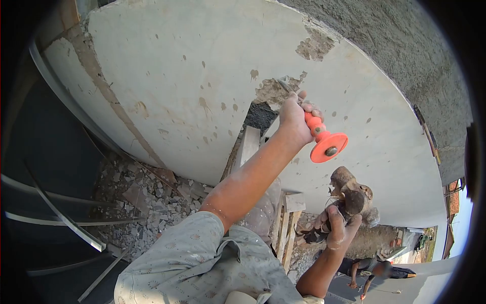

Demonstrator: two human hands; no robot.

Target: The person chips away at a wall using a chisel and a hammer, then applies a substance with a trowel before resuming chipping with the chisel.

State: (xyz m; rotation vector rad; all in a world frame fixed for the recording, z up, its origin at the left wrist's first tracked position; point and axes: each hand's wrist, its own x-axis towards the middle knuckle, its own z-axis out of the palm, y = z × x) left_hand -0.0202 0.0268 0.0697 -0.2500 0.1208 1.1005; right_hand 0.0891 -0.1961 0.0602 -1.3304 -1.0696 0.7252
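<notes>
My left hand [298, 119] is closed round an orange-handled chisel [329, 147] with a round guard at its end. The chisel's tip touches the chipped patch of plaster [272, 92] on the pale wall [167, 76]. Lower right, my right hand [339, 228] grips a hammer [354, 195] with a worn, rusty-looking head. The hammer is below the orange guard, apart from it. Most of its handle is hidden by my fingers.
Broken rubble [152, 213] covers the ground at lower left. Curved metal strips [66, 218] stick out at far left. A wooden stand [286, 223] is below my arms. Another person [372, 268] is at lower right.
</notes>
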